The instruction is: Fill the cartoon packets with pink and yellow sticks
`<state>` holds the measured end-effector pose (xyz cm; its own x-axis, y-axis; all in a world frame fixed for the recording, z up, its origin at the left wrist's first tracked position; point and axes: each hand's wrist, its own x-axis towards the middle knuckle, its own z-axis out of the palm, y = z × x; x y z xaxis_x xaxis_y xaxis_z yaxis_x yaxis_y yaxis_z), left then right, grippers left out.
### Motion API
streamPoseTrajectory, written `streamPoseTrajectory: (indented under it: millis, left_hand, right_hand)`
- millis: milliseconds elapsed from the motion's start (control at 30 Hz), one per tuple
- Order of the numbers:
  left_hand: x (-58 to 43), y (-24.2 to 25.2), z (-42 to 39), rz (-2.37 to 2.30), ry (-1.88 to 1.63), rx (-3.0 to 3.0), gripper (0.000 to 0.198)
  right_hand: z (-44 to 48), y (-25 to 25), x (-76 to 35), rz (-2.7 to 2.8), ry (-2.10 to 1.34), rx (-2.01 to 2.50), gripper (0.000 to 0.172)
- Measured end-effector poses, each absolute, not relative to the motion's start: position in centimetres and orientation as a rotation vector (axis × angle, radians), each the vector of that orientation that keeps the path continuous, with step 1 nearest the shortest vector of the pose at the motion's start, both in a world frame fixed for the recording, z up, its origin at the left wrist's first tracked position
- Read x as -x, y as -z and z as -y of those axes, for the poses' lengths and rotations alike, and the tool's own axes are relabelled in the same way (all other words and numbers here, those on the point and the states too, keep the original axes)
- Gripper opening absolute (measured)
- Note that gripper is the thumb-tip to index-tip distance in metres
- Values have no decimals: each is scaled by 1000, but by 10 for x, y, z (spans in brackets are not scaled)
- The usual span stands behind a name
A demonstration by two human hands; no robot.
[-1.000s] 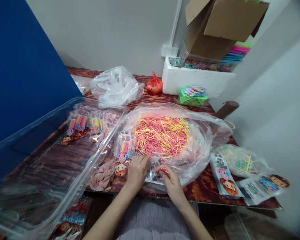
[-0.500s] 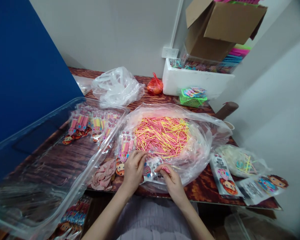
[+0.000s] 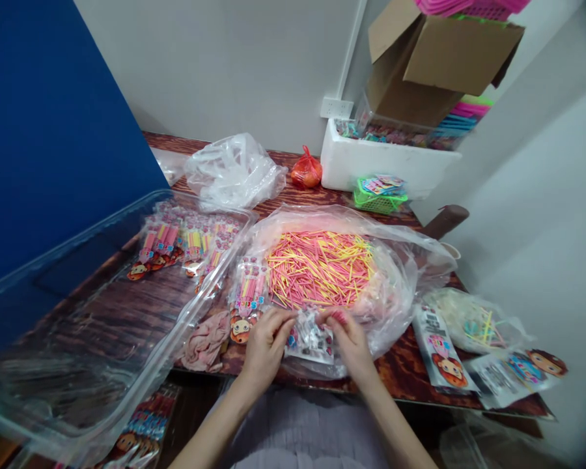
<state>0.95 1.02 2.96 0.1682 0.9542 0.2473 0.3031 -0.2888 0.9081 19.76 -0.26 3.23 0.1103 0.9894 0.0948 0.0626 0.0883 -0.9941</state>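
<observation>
A clear printed packet (image 3: 313, 344) lies between my hands at the near edge of the big plastic bag. My left hand (image 3: 267, 340) is closed, its thumb and fingertips pinching the packet's left side. My right hand (image 3: 350, 339) is curled round a small bunch of pink sticks (image 3: 340, 316), whose ends show at the fingers; its fingertips are by the packet's upper right. Beyond them, a heap of thin pink and yellow sticks (image 3: 320, 268) fills the open plastic bag (image 3: 395, 260). A filled packet (image 3: 250, 293) with a cartoon head lies left of the heap.
A clear plastic bin (image 3: 176, 326) at left has several filled packets (image 3: 195, 244) behind its wall. A pink cloth (image 3: 205, 342) lies beside it. At right are flat packets (image 3: 442, 352) and a smaller bag of sticks (image 3: 478, 319). A green basket (image 3: 379, 203) and white foam box (image 3: 385, 156) stand behind.
My right hand has shifted slightly right, and more of the packet shows between my hands. My left hand still holds its side. The whole view has shifted a little.
</observation>
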Motion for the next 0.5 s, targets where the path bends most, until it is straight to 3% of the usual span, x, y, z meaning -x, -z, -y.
streamPoseTrajectory:
  millis: [233, 500]
  left_hand:
    - [-18, -32, -14, -1117, -1028, -1452, 22]
    - [-18, -28, -17, -1061, -1063, -1233, 21]
  right_hand:
    - [-45, -83, -184, 662, -1358, 734, 10]
    - [-25, -77, -172, 767, -1520, 966, 20]
